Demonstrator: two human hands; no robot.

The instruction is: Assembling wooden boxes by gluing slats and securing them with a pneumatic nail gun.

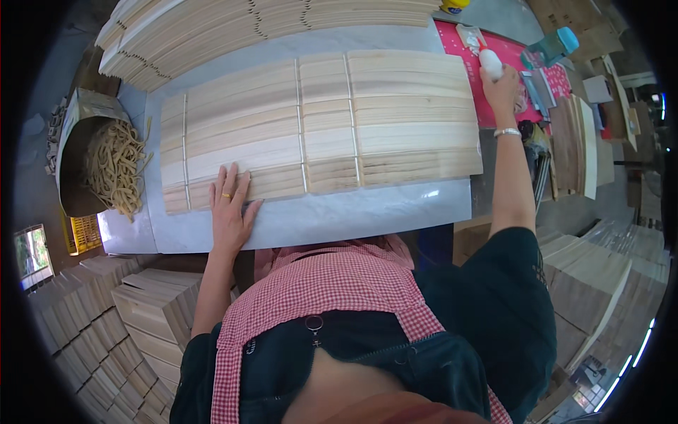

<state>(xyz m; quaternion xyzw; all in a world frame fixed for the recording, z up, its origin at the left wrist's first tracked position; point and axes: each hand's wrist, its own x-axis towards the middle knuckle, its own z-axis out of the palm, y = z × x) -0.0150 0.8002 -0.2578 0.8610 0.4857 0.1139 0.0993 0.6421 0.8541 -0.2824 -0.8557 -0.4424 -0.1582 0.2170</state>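
Observation:
A panel of pale wooden slats [325, 127] lies side by side on the light grey table, with narrow strips or grooves running across it. My left hand [229, 205] rests on its near left edge, fingers stretched out and slightly spread, a ring on one finger. Reaching out to the right, my right hand [500, 88] is wrapped round a small white squeeze bottle [491, 63] with a red tip. The bottle is above a pink patterned sheet [459, 63] beside the panel's far right corner. My right fingers hide part of the bottle.
Stacked slat panels [268, 35] line the table's far side. A box [74, 148] of yellowish cord-like loops [116, 162] stands at left. A teal-capped bottle [561, 44] and tools [540, 92] sit at far right. Wood stacks [152, 311] rise beside me on the left.

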